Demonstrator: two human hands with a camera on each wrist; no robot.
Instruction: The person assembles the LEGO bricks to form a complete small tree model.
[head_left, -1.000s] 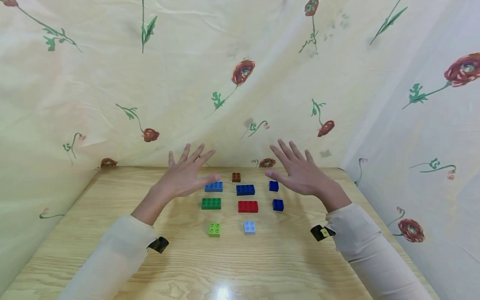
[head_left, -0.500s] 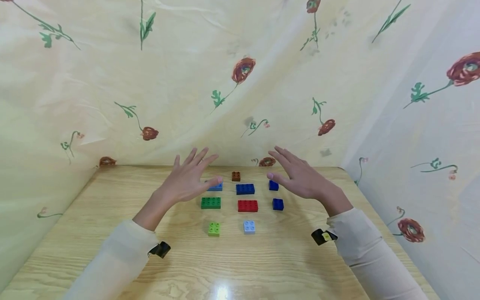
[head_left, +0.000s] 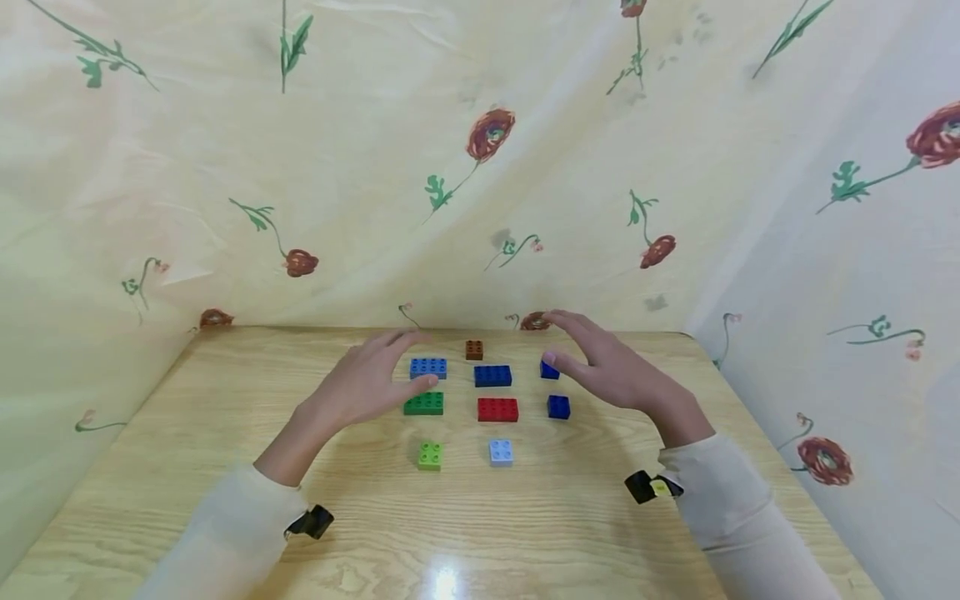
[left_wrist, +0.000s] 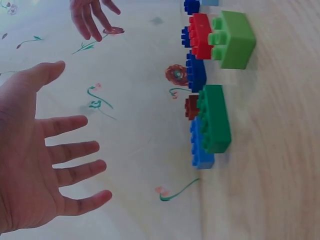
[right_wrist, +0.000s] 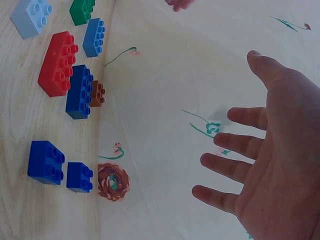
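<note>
My left hand [head_left: 360, 385] hovers over the table's left side, fingers spread and holding nothing. In the head view its thumb overlaps the green brick [head_left: 423, 406], and the medium blue brick [head_left: 428, 367] is just beyond. My right hand [head_left: 618, 371], also holding nothing, hovers at the right with fingers extended. Its thumb partly covers a small dark blue brick [head_left: 551, 373]; another small dark blue brick [head_left: 558, 407] lies nearer. Between the hands are a brown brick [head_left: 474, 350], a long dark blue brick [head_left: 492, 376] and a red brick [head_left: 497, 409]. Both wrist views show the palms apart from the bricks.
Nearer the front lie a lime green brick [head_left: 430, 456] and a pale blue brick [head_left: 501, 452]. All bricks sit separately, studs up, on the wooden table [head_left: 525, 533]. A flowered cloth [head_left: 360, 167] hangs behind the table and along its sides.
Both hands have come down in the head view. The left hand has drawn back, uncovering the medium blue brick, and its thumb now overlaps the green one. The bricks stay in place.
</note>
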